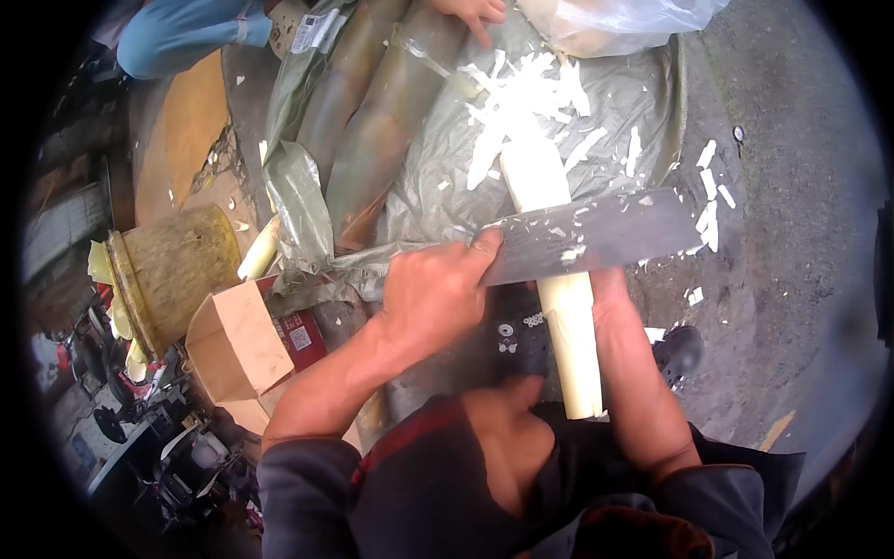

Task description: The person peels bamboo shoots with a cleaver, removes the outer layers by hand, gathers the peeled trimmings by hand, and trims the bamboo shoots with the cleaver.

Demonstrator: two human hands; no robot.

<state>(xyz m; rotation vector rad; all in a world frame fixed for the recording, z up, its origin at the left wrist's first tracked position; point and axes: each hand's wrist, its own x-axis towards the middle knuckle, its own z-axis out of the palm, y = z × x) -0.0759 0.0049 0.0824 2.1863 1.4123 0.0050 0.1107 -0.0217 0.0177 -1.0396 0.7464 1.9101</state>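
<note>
My left hand (436, 291) is closed on the left end of a wide, flat-bladed knife (596, 238). The blade lies across a long pale stalk (570, 345), which slants down toward my body. Against the stalk's right side, just below the blade, is my right hand (610, 291), wrapped round it with most of the fingers hidden. Glare washes out the stalk's far end, where white shavings (535, 93) are piled on a grey-green sheet (419, 200).
Large brownish stalks (391, 121) lie on the sheet. At left are a dirty yellow bucket (182, 270) and an open cardboard box (247, 340). Another person's hand (473, 14) shows at the top, beside a clear plastic bag (615, 28); a blue-clad limb (177, 37) is at upper left.
</note>
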